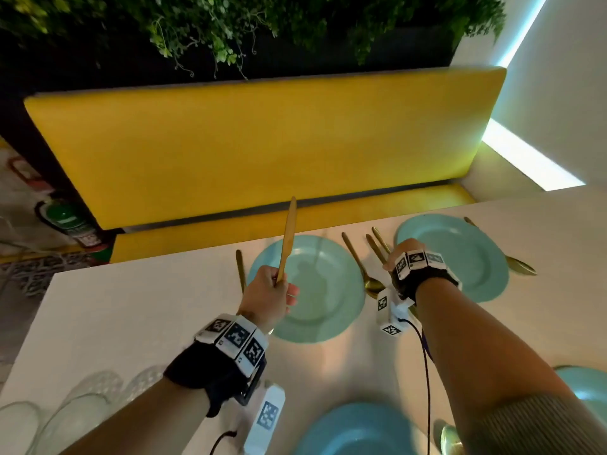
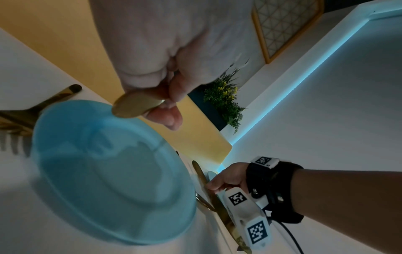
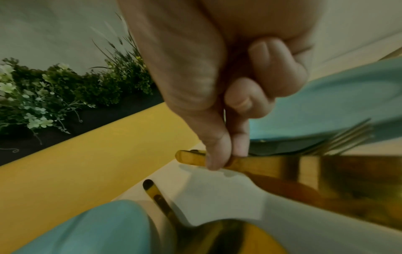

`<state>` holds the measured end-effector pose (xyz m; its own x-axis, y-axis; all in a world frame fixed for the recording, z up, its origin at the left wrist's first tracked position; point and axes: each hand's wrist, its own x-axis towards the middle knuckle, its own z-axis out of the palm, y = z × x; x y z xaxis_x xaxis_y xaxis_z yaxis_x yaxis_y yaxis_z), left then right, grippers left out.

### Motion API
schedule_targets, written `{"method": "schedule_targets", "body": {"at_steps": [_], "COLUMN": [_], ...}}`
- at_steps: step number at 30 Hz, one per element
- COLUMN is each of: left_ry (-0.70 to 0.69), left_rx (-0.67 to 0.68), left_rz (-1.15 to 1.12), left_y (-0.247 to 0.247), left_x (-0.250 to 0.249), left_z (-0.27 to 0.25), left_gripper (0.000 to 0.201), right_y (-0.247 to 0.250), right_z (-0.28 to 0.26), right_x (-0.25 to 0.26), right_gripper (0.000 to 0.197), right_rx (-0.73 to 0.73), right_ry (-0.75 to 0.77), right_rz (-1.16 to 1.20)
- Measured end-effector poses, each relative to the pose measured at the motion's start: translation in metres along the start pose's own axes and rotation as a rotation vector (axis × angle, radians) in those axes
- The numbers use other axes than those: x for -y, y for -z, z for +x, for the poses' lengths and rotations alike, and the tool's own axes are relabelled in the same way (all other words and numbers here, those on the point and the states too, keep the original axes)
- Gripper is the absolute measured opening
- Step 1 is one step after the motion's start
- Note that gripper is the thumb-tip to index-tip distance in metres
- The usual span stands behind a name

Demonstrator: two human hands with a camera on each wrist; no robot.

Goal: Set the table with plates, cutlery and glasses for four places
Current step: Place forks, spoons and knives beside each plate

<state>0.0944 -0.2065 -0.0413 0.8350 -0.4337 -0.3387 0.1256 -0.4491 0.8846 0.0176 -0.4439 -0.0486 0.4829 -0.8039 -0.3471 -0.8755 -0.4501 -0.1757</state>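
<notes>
My left hand (image 1: pixel 279 289) grips a gold knife (image 1: pixel 287 236) by its handle and holds it upright over the far-left teal plate (image 1: pixel 315 307); the handle's butt end (image 2: pixel 136 106) shows below the fist. My right hand (image 1: pixel 394 261) reaches down between the two far plates. Its thumb and forefinger (image 3: pixel 217 154) pinch the handle of a second gold knife (image 3: pixel 261 165) lying on the white table (image 1: pixel 131 310). A gold fork (image 3: pixel 348 137) lies beside that knife, against the far-right teal plate (image 1: pixel 466 257). A gold spoon (image 1: pixel 363 270) lies right of the far-left plate and a fork (image 1: pixel 240 270) left of it.
Two more teal plates sit near me, one at the bottom middle (image 1: pixel 354 431) and one at the right edge (image 1: pixel 588 389). Several clear glasses (image 1: pixel 82 405) stand at the near left. Another spoon (image 1: pixel 520 266) lies right of the far-right plate. A yellow bench (image 1: pixel 262 142) runs behind the table.
</notes>
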Motion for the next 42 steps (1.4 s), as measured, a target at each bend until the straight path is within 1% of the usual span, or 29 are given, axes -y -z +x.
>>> {"method": "schedule_targets", "body": {"at_steps": [3, 6, 10, 11, 13, 14, 17, 18, 21, 30, 36, 42], "left_ry": [-0.010, -0.019, -0.018, -0.015, -0.011, -0.009, -0.009, -0.007, 0.000, 0.023, 0.035, 0.028], "left_rx": [0.003, 0.002, 0.023, 0.024, 0.029, 0.030, 0.028, 0.027, 0.025, 0.029, 0.039, 0.039], "left_rz": [-0.008, -0.003, 0.019, 0.024, 0.030, 0.032, 0.034, 0.032, 0.037, 0.044, 0.034, 0.040], "left_y": [0.003, 0.004, 0.002, 0.001, 0.000, 0.000, 0.001, 0.001, 0.002, 0.000, -0.005, -0.007], "left_x": [0.003, 0.005, 0.005, 0.005, 0.005, 0.004, 0.003, 0.004, 0.005, 0.010, 0.010, 0.014], "left_z": [0.002, 0.002, 0.003, 0.003, 0.003, 0.003, 0.003, 0.003, 0.004, 0.005, 0.004, 0.003], "left_gripper": [0.021, 0.021, 0.020, 0.020, 0.021, 0.020, 0.018, 0.015, 0.007, 0.007, 0.008, 0.008], "right_y": [-0.004, -0.006, -0.011, -0.010, -0.011, -0.012, -0.014, -0.015, -0.013, -0.007, -0.007, -0.009], "right_z": [0.012, 0.018, 0.024, 0.025, 0.030, 0.032, 0.036, 0.036, 0.036, 0.036, 0.037, 0.033], "right_x": [0.002, 0.003, 0.003, 0.004, 0.004, 0.003, 0.004, 0.004, 0.009, 0.007, 0.003, 0.002], "right_gripper": [0.025, 0.023, 0.022, 0.024, 0.034, 0.035, 0.022, 0.021, 0.029, 0.028, 0.030, 0.027], "right_rx": [-0.009, 0.024, 0.019, 0.020, 0.085, 0.092, 0.001, -0.023, -0.070, -0.015, -0.025, -0.049], "right_ry": [-0.017, -0.040, -0.057, -0.062, -0.062, -0.058, -0.138, -0.143, -0.129, -0.119, -0.121, -0.084], "right_rz": [0.027, 0.069, 0.110, 0.124, 0.159, 0.190, 0.202, 0.192, 0.198, 0.180, 0.236, 0.177]}}
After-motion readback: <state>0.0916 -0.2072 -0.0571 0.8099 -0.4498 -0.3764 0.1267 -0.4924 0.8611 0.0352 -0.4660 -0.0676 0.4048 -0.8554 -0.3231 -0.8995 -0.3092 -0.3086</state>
